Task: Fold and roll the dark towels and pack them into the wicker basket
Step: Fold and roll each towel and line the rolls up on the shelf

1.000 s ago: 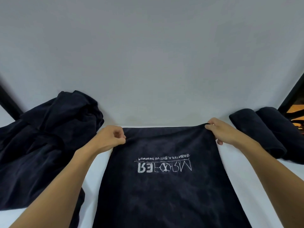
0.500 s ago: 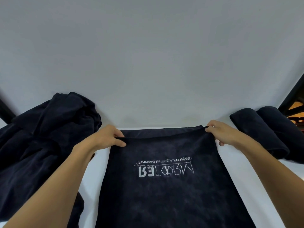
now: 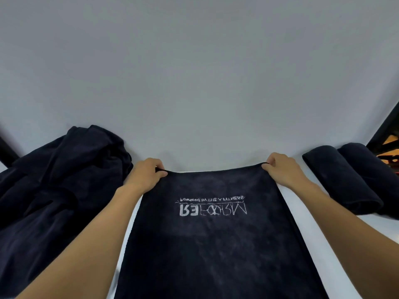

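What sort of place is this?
Likely a gym's or studio's towel station: a white table against a plain wall, a logo towel spread flat, a loose towel pile left, rolled towels right.

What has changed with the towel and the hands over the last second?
The left hand and right hand, still pinching the far corners of the printed towel, nudged its far edge slightly farther away, covering the under-layer strip seen earlier. The loose towel pile and the rolled towels stayed put.
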Demonstrator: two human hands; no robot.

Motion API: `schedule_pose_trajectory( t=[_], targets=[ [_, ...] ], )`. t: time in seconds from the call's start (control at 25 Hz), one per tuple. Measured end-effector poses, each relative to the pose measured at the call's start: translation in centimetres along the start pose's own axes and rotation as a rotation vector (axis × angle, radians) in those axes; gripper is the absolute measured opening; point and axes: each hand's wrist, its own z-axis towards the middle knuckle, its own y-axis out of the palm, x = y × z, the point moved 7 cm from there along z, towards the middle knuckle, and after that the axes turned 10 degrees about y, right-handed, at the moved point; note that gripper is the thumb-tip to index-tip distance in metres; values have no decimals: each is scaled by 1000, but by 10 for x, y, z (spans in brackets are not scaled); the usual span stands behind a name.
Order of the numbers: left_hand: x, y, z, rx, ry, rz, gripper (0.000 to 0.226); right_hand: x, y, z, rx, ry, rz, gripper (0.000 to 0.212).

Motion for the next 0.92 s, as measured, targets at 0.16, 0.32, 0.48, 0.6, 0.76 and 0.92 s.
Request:
schedule_pose_trajectory(
  t=[0.16, 0.32, 0.48, 0.6, 0.76, 0.92],
  targets=[
    [0, 9, -1, 27, -28, 46, 8, -3, 16, 6, -93, -53, -70, 14],
    [7, 5, -4, 82, 14, 23, 6, -9, 11, 4, -100, -92, 166, 11],
    [8, 9, -7, 25, 7, 33, 11, -11, -4, -4, -51, -78, 317, 10],
    [7, -3, -8, -42, 0, 6, 9, -8, -19, -9, -119, -41, 355, 19],
    [30, -61, -16, 22, -15, -336, 4, -29, -63, -30, -325, -145, 67, 26],
    [82, -155, -35, 225, 106, -512, 16, -65, -158, -62, -169, -246, 450, 21]
  ],
)
